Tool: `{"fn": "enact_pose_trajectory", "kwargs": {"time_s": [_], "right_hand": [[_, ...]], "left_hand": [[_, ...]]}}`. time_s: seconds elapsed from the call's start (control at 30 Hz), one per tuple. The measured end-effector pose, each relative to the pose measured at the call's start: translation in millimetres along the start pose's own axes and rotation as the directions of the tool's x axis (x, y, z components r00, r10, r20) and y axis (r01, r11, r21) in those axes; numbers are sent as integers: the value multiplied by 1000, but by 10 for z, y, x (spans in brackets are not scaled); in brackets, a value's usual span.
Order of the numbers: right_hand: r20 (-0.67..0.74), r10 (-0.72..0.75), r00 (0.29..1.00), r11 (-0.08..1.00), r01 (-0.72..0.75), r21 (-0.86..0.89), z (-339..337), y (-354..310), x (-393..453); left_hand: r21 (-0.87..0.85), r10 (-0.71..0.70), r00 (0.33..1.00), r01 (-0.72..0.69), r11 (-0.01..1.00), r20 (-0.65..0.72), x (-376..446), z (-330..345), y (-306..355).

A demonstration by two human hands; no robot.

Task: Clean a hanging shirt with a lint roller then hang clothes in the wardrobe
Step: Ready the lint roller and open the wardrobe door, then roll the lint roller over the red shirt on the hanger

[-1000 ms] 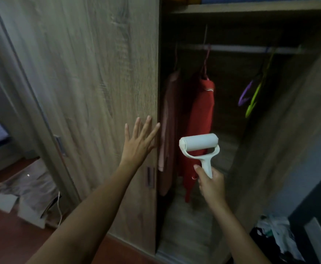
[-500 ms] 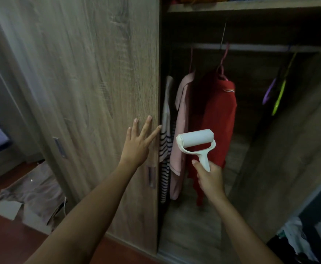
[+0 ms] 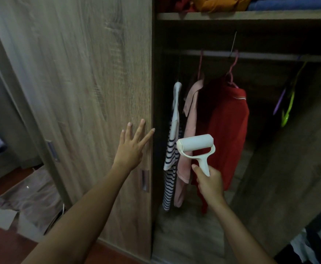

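Observation:
My right hand (image 3: 210,182) grips the handle of a white lint roller (image 3: 195,145), held upright in front of the open wardrobe. Behind the roller a red shirt (image 3: 226,126) hangs on a pink hanger from the rail (image 3: 270,56). To its left hang a pink shirt (image 3: 190,121) and a white, navy-striped top (image 3: 172,149). My left hand (image 3: 132,147) lies flat, fingers spread, against the wooden sliding door (image 3: 79,82) near its right edge.
Empty purple and green hangers (image 3: 287,109) hang at the rail's right end. Folded clothes (image 3: 220,3) sit on the shelf above. Cardboard and cloth (image 3: 26,199) lie on the floor at left. White fabric (image 3: 300,246) lies at the lower right.
The sliding door has moved left, uncovering the striped top and more of the pink shirt. The view has shifted so the red shirt sits further right. Both hands keep their poses.

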State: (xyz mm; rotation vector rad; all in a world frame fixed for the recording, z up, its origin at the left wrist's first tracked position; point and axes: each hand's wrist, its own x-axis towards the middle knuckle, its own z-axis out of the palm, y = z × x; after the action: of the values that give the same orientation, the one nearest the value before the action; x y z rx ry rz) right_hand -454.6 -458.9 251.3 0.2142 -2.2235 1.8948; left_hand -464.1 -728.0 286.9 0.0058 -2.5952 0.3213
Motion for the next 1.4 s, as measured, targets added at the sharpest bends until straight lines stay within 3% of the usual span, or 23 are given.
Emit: {"fn": "enact_pose_trajectory", "kwargs": {"time_s": [0.9, 1.2, 1.4], "right_hand": [[-62, 7, 998, 999, -10, -45, 235, -40, -164], [-86, 8, 996, 999, -11, -35, 117, -43, -178], [-176, 37, 984, 999, -31, 37, -271, -183, -58]], "left_hand": [[-80, -47, 998, 50, 996, 36, -39, 96, -499], [-180, -121, 993, 116, 977, -16, -30, 132, -157], [-309, 1, 996, -30, 951, -94, 266, -93, 463]]}}
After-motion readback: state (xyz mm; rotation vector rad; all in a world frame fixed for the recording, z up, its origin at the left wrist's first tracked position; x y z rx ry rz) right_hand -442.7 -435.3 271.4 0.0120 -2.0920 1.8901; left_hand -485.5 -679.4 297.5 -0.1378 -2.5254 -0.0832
